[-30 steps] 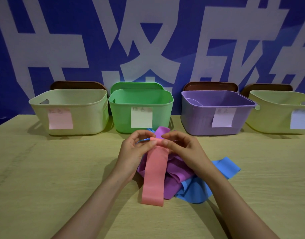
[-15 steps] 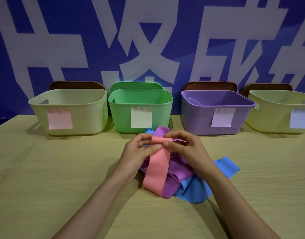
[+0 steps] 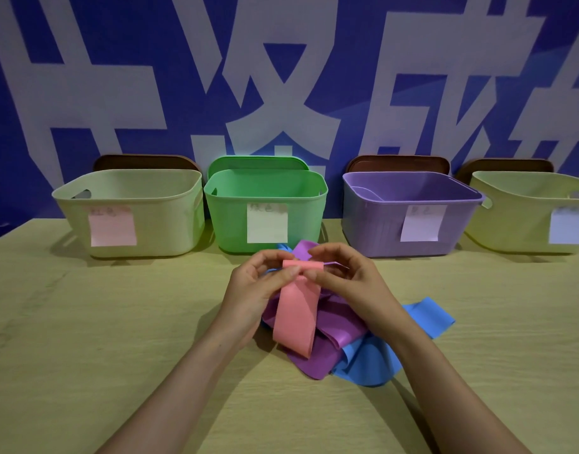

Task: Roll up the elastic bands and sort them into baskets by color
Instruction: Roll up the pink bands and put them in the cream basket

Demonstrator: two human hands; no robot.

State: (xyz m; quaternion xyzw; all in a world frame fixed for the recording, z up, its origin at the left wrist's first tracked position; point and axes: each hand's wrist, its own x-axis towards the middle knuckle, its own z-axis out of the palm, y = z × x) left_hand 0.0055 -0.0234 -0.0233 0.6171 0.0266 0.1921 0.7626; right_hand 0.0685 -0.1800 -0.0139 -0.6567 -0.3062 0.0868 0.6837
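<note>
A pink elastic band (image 3: 296, 314) hangs from both hands above the table, its top end wound into a small roll. My left hand (image 3: 253, 290) and my right hand (image 3: 350, 283) pinch that roll from either side with thumbs and fingertips. Beneath the pink band lies a purple band (image 3: 327, 352), and under that a blue band (image 3: 373, 358) spreads to the right. At the back stand four baskets: a cream basket (image 3: 130, 194) with a pink note, a green basket (image 3: 265, 191), a purple basket (image 3: 409, 198), and a yellow-green basket (image 3: 530, 198) with a pale blue note.
The wooden table (image 3: 84, 339) stretches left and right of the pile. Brown lids (image 3: 143, 162) lean behind three baskets, and a green lid (image 3: 258, 162) stands behind the green one. A blue wall with large white characters closes off the back.
The pink band's hanging tail has grown shorter as more of it has been wound into the roll at the top. Both hands stay at the same spot.
</note>
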